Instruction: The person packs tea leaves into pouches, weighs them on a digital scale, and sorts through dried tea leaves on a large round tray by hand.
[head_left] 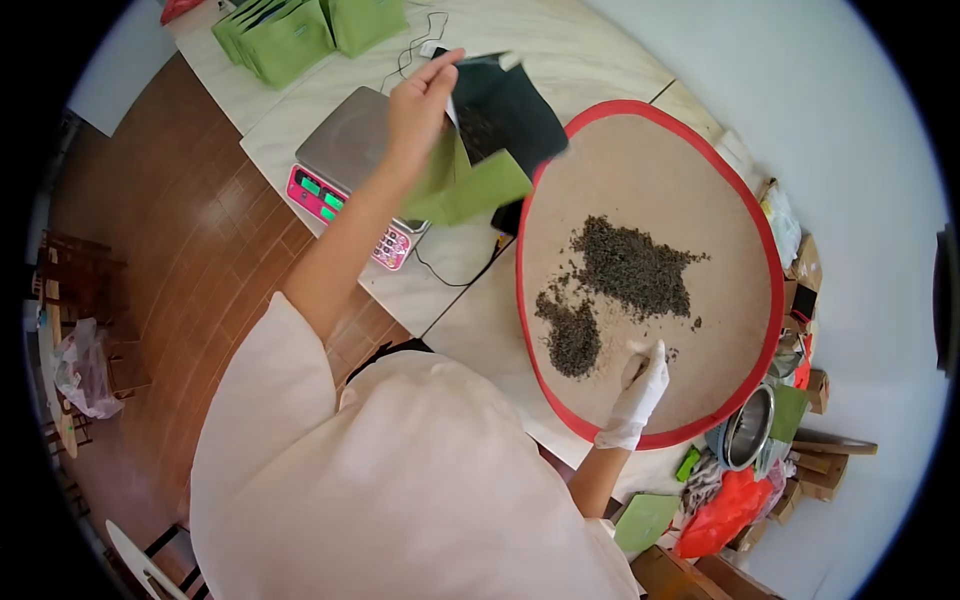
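My bare left hand (422,105) grips the rim of a green pouch (480,190) with a dark lining, held tilted above the table beside a scale. Some dark bits show inside its open mouth. My right hand (640,393), in a white glove, is low over a round tray (720,260) with a red rim. Its fingers are curled, and a dark patch of what looks like dried tea leaves shows between thumb and fingers. Two piles of dark dried tea leaves (635,268) lie on the tray, a larger one and a smaller one.
A digital scale (345,140) with a pink panel stands left of the tray. Several green pouches (285,45) stand at the table's far end. A black cable (450,283) crosses the table. A metal bowl (750,428), a red plastic bag (728,510) and boxes crowd the right side.
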